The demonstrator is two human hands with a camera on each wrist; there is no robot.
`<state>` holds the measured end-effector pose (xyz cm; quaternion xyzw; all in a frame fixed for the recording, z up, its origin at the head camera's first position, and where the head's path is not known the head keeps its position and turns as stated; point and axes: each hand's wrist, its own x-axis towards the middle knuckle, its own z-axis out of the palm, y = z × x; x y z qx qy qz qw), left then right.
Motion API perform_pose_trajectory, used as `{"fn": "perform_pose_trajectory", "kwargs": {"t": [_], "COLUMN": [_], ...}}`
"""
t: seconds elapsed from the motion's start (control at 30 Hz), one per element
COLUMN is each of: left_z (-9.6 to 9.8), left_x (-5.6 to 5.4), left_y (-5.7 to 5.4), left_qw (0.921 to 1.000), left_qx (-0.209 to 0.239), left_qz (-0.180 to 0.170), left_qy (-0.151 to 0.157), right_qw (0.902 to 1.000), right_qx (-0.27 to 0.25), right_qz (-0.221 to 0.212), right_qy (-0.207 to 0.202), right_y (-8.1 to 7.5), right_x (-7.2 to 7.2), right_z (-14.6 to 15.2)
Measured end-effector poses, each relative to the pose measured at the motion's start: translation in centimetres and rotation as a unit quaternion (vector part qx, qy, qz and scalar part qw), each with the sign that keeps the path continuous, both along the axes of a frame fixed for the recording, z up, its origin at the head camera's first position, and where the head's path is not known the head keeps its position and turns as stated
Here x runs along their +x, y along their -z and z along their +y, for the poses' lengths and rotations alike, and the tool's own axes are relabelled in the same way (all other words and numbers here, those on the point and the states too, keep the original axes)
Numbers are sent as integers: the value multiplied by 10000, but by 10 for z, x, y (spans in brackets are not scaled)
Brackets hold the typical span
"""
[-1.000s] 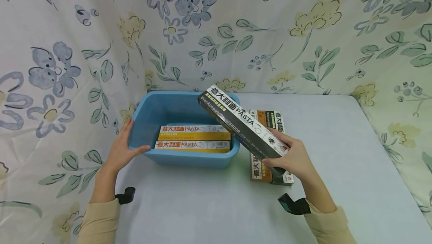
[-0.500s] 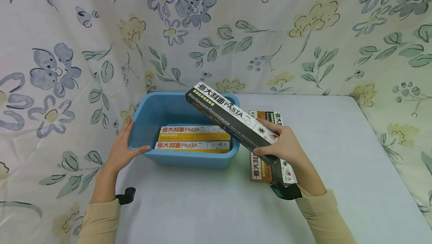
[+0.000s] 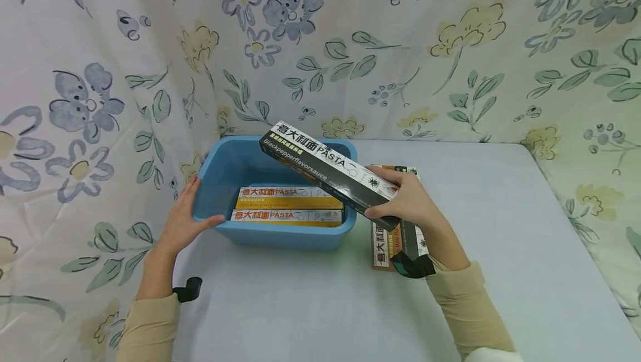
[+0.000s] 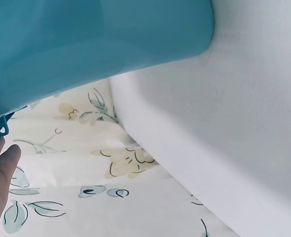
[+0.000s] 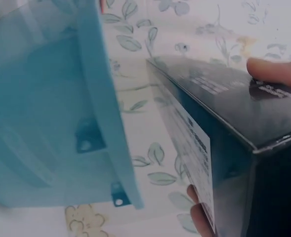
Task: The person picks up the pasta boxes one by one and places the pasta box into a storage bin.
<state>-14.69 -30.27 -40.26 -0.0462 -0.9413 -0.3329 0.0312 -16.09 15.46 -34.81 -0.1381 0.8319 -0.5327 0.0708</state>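
My right hand (image 3: 404,199) grips the near end of a black-and-white pasta box (image 3: 325,170), labelled black pepper flavor sauce. The box is tilted, its far end raised over the blue plastic bin (image 3: 280,235). In the right wrist view the thumb (image 5: 273,73) lies on the box's dark side, with fingertips on the opposite side. My left hand (image 3: 181,223) rests at the bin's left front corner, its thumb on the front rim and fingers along the left side. Two yellow-and-white pasta boxes (image 3: 287,202) lie side by side inside the bin.
More pasta boxes (image 3: 388,245), with brown and black sides, lie on the white table (image 3: 280,301) right of the bin, partly hidden by the right hand and held box. A floral cloth (image 3: 340,45) hangs behind and to the left.
My right hand has carried the black pasta box leftward and slightly up, bringing its far end further over the bin. The left hand keeps its place on the bin.
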Motion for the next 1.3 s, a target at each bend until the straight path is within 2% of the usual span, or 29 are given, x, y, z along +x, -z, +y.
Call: {"fn": "perform_pose_trajectory", "kwargs": {"t": [0.2, 0.43, 0.53, 0.8, 1.07, 1.3], "left_z": [0, 1, 1, -1, 1, 1], "left_x": [0, -1, 0, -1, -2, 0], "left_y": [0, 0, -1, 2, -2, -1], "left_qw": [10000, 9999, 9999, 10000, 10000, 10000], "left_qx": [13, -41, -31, -29, -52, -76], "left_qz": [-97, -104, -105, -32, -72, -36], "left_qy": [-16, -47, -61, -66, -46, 0], "right_qw": [9992, 9942, 9904, 9795, 9736, 9584], "right_qx": [62, 605, 786, 1223, 1510, 2209], "right_qz": [-76, -184, -99, 114, 30, -56], "right_qy": [-396, -871, -1130, -1597, -1709, -1808], "right_y": [-12, -29, -33, -36, -36, -32], "right_x": [-15, -31, -37, -51, -60, -63], "right_z": [-5, -17, -27, -55, -84, -110]}}
